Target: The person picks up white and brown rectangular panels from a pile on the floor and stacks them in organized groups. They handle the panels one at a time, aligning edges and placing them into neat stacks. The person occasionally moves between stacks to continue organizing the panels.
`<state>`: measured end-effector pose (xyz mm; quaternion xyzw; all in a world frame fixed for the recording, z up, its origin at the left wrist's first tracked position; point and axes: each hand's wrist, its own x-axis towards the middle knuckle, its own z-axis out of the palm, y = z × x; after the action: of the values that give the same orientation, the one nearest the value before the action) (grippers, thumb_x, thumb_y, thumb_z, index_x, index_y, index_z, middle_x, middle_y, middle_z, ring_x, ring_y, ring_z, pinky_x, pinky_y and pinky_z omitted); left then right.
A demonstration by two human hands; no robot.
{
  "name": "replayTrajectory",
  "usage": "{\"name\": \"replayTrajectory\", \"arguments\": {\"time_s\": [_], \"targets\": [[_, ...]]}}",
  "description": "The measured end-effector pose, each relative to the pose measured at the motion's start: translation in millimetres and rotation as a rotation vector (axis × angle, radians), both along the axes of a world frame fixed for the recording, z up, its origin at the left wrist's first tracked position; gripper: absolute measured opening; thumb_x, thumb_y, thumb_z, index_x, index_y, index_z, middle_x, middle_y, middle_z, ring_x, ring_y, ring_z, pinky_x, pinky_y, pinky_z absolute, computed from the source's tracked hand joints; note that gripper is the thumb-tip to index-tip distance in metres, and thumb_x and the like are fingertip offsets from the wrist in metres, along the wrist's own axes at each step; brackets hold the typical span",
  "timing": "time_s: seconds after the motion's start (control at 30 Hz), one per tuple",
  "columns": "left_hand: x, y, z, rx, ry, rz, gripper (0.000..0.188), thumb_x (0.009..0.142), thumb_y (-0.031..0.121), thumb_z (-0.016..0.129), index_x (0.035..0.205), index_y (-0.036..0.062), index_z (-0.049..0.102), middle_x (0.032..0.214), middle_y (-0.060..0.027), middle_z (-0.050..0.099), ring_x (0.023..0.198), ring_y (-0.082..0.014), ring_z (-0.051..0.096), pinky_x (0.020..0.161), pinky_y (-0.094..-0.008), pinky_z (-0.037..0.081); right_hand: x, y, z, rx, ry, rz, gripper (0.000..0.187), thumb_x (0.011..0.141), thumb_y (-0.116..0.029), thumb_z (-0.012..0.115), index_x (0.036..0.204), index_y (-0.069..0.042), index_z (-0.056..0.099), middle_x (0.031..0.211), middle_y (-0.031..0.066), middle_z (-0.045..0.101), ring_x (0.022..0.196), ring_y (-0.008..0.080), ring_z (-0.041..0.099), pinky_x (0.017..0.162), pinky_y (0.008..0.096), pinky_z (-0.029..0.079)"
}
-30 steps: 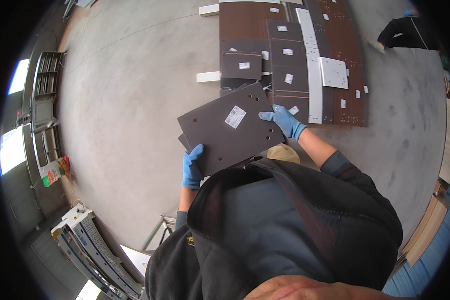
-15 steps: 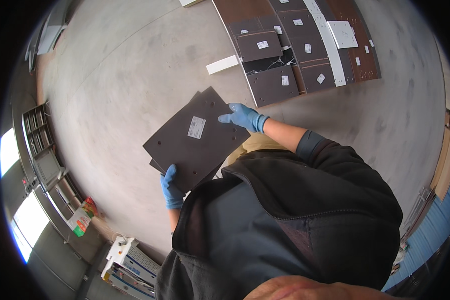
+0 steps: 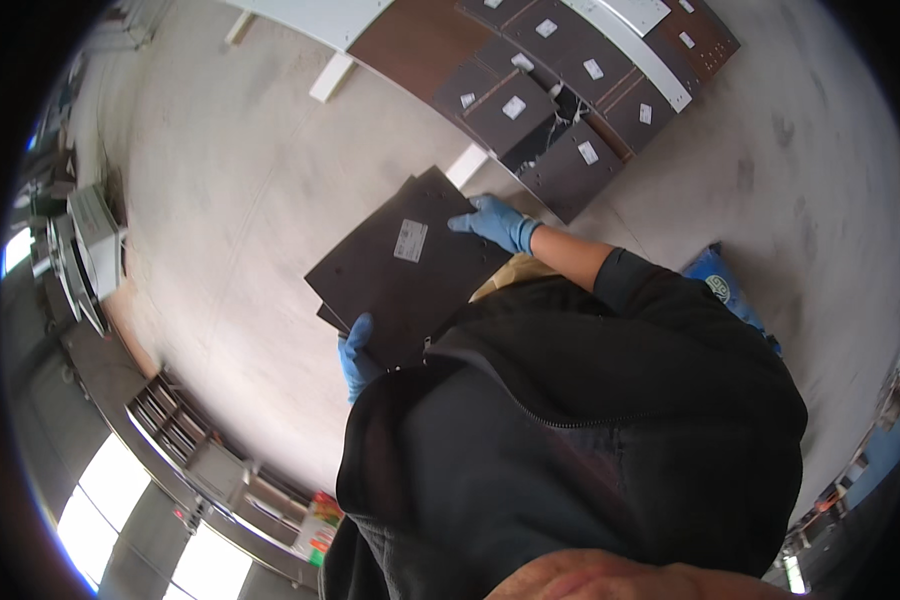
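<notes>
Two dark brown panels point(image 3: 370, 275), the upper one with a white label and drilled holes, are held in front of my body. The lower panel peeks out along the left edge of the upper one. My left hand point(image 3: 356, 358), in a blue glove, grips their lower left edge, the thumb on top. At their right edge my right hand point(image 3: 495, 223), gloved alike, has its thumb and fingers on the upper face; the underside of that grip is hidden. Both forearms come from dark sleeves.
A stack of labelled dark and brown panels point(image 3: 570, 165) lies ahead to the right, with a white strip point(image 3: 630, 45) across it. White blocks point(image 3: 332, 77) jut out at its left side. A blue bag point(image 3: 718, 282) lies on the floor at right; a shelf rack point(image 3: 170, 415) stands at lower left.
My view has turned, so the panel stack appears rotated and the blue bag has come into sight. Both hands keep their hold on the panels.
</notes>
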<state>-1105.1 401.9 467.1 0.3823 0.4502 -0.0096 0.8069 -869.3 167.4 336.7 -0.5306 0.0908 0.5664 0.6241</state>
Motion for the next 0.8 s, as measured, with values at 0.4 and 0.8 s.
{"name": "replayTrajectory", "arguments": {"time_s": [0.4,0.8], "targets": [[172,184,2,-0.02,-0.109,-0.17,0.066,0.091,0.021,0.074,0.15,-0.0017,0.053,0.137,-0.0193,0.066,0.122,-0.0344,0.068,0.104,-0.0449,0.057,123,143,27,-0.073,-0.182,-0.19,0.048,0.097,-0.022,0.078,0.133,0.007,0.066,0.119,0.0164,0.076,0.107,0.0225,0.073,0.097,0.0347,0.058],[391,405,-30,-0.028,-0.097,-0.668,0.063,0.087,0.018,0.075,0.144,-0.0034,0.059,0.134,-0.0176,0.069,0.119,-0.0317,0.069,0.104,-0.0425,0.057,186,270,-61,-0.513,-0.865,-0.267,0.045,0.11,-0.038,0.057,0.132,0.001,0.066,0.125,0.021,0.071,0.119,0.0325,0.068,0.103,0.0395,0.052]]}}
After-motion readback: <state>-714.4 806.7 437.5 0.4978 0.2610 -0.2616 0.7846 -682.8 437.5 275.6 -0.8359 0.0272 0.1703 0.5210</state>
